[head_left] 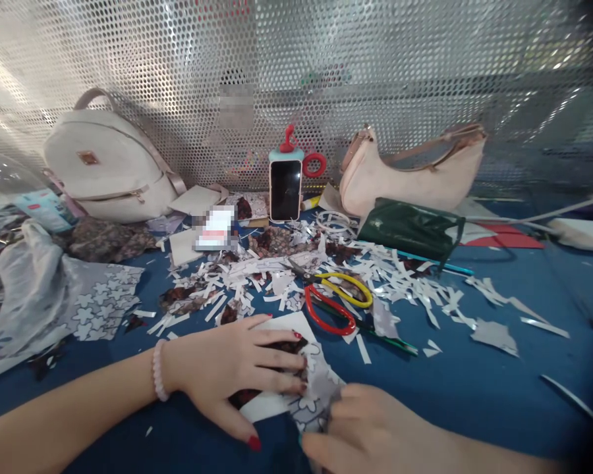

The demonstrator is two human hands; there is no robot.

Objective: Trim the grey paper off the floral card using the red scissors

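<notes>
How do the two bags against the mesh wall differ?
The backpack on the left is rounded, whitish, with a top handle and front zip. The shoulder bag on the right is crescent-shaped, pinkish-beige, with a long strap. Both lean against the mesh wall beyond the paper scraps.

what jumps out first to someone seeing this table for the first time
Two bare hands low in the middle: the left hand lies flat on a patterned paper piece, while the right hand pinches its near edge. Just beyond lie two pairs of scissors, one with yellow handles and one with red handles, amid a wide litter of white paper scraps on the blue table. At the back, a phone stands upright against the perforated metal wall, between two pale bags.
</notes>
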